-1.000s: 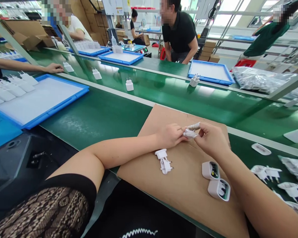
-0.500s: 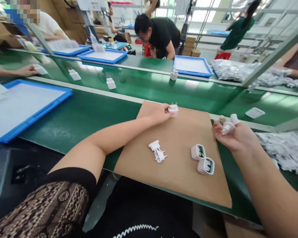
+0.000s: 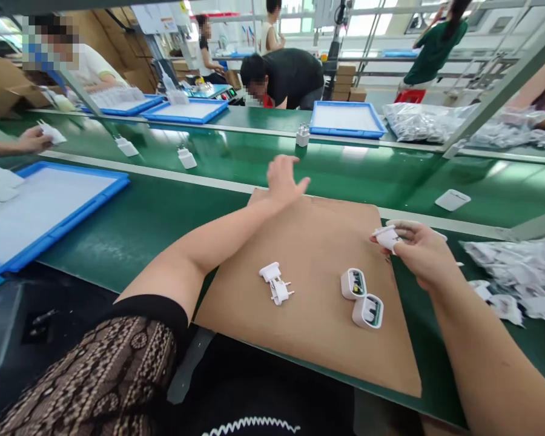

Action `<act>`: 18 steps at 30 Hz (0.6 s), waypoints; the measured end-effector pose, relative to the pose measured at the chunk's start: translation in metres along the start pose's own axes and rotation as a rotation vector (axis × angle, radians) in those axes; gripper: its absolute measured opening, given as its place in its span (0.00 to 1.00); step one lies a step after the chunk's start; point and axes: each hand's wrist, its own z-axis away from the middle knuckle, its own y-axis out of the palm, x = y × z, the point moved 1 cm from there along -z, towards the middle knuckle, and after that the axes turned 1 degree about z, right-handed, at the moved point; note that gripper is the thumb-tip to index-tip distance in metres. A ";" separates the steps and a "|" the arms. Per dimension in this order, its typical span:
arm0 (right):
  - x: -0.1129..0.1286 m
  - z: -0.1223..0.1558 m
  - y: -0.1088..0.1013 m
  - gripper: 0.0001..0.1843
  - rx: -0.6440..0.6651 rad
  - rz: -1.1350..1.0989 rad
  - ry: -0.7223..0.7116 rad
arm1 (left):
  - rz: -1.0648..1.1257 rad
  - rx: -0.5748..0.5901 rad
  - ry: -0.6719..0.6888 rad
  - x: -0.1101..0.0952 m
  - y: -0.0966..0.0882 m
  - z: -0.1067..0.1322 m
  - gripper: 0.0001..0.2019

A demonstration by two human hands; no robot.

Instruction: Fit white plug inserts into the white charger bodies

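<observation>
My left hand (image 3: 284,180) reaches over the far edge of the brown cardboard sheet (image 3: 318,339), fingers apart. No charger shows in it; whatever lies behind the hand is hidden. My right hand (image 3: 418,248), off the sheet's right edge, pinches a white plug piece (image 3: 387,237) between thumb and fingers. Two white charger housings (image 3: 367,311) stand touching on the sheet, open side up, with green circuit boards inside. Left of them lie white plug pieces with metal pins (image 3: 279,291), close together.
Several white chargers, one a pronged charger (image 3: 302,135), stand along the green belt (image 3: 236,148). A white housing (image 3: 453,200) lies right. Bagged white parts (image 3: 527,272) lie beyond my right arm. A blue tray (image 3: 72,209) sits left, near a co-worker's hand (image 3: 35,140) holding a charger.
My left hand has let go of the white charger and moved up and left, its fingers spreading. My right hand has turned and brought the plug piece toward the cardboard. The view has shifted slightly.
</observation>
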 end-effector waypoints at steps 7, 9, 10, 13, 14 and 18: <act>-0.011 -0.003 0.006 0.26 -0.004 0.057 -0.103 | 0.271 0.965 0.921 -0.081 -0.012 0.108 0.35; -0.008 0.000 0.008 0.27 0.006 -0.027 -0.089 | 0.265 1.021 0.876 -0.086 -0.005 0.122 0.25; -0.005 0.002 0.010 0.27 0.025 -0.072 -0.069 | 0.254 1.038 0.833 -0.086 -0.002 0.125 0.20; 0.004 0.010 0.015 0.24 0.118 -0.197 0.035 | 0.168 1.007 0.686 -0.080 -0.002 0.125 0.15; 0.007 0.013 0.016 0.24 0.155 -0.237 0.073 | 0.125 0.964 0.626 -0.076 -0.005 0.121 0.15; 0.014 0.022 0.023 0.29 0.238 -0.340 0.178 | 0.088 0.885 0.351 -0.051 -0.024 0.099 0.18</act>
